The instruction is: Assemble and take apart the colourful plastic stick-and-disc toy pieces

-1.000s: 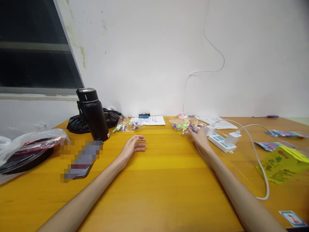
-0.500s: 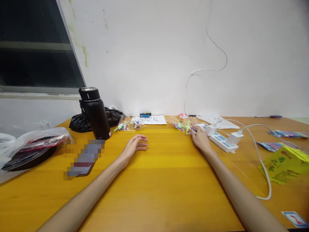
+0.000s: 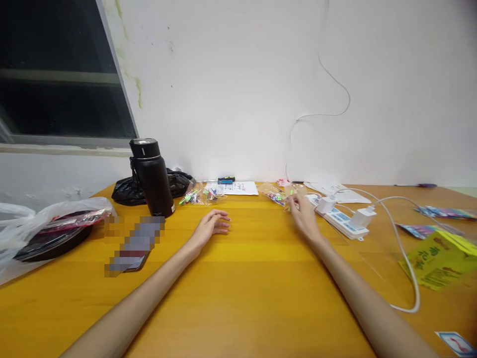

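Note:
My left hand (image 3: 208, 227) rests on its side on the wooden table (image 3: 231, 293), fingers apart and holding nothing. Beyond it lie clear plastic bags of small coloured parts (image 3: 201, 195), green, red and blue. My right hand (image 3: 303, 214) has its fingers closed at a clear plastic bag (image 3: 294, 190) with bright green pieces, beside the power strip. The fingertips partly hide that bag. Just left of it is another clear bag with blue and green parts (image 3: 275, 195).
A black bottle (image 3: 152, 181) and a phone (image 3: 136, 263) stand and lie at left, near a white plastic bag (image 3: 93, 205). At right are a white power strip (image 3: 345, 222) with chargers, a looping white cable (image 3: 413, 281) and a yellow package (image 3: 434, 261). A screwdriver (image 3: 226, 180) lies on paper.
My right hand has shifted slightly left and its fingers now cover most of the green pieces in the bag. My left hand stays in place. The view has shifted slightly.

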The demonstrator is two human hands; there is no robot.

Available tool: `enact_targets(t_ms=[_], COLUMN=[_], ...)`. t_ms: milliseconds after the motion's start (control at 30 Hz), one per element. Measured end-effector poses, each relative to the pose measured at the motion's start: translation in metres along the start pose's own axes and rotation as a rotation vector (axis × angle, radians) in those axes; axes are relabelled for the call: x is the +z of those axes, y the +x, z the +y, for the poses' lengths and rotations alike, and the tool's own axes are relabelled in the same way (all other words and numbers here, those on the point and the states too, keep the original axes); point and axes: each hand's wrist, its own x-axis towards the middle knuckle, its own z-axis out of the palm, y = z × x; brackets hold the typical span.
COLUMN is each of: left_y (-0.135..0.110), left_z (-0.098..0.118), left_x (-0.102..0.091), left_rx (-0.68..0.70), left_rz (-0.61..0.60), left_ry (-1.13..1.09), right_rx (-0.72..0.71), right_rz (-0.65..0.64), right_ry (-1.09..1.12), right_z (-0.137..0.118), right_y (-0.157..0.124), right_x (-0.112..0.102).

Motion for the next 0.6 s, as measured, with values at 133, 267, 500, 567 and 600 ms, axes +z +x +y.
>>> enact_targets(t_ms=[133,267,500,567,600], left_y=[0.001,0.0,0.039,0.062,0.073], left_z=[-0.007,-0.013,-0.003,0.001,0.002], left_x=[-0.012,-0.019,0.002,0.004,0.004], left_rx=[0.12,0.256,0.448,0.4,0.385], left_rz=[0.069,0.106,0.094,0.151,0.17], left_ry=[0.199,0.549,1.081,1.083,1.076], right_rx=[-0.109,-0.196,-0.195,-0.187,-0.181], right_rz=[-0.318,-0.451,-0.463,-0.465,-0.467], right_ry=[0.063,0.075,0.14,0.162,0.175], right_z=[-0.028,-0.042,-0.041,-0.039,-0.038], right_y=[-0.013,-0.025,-0.026,-0.026,-0.026], right_x=[0.008,0.024,0.031,0.03,0.03])
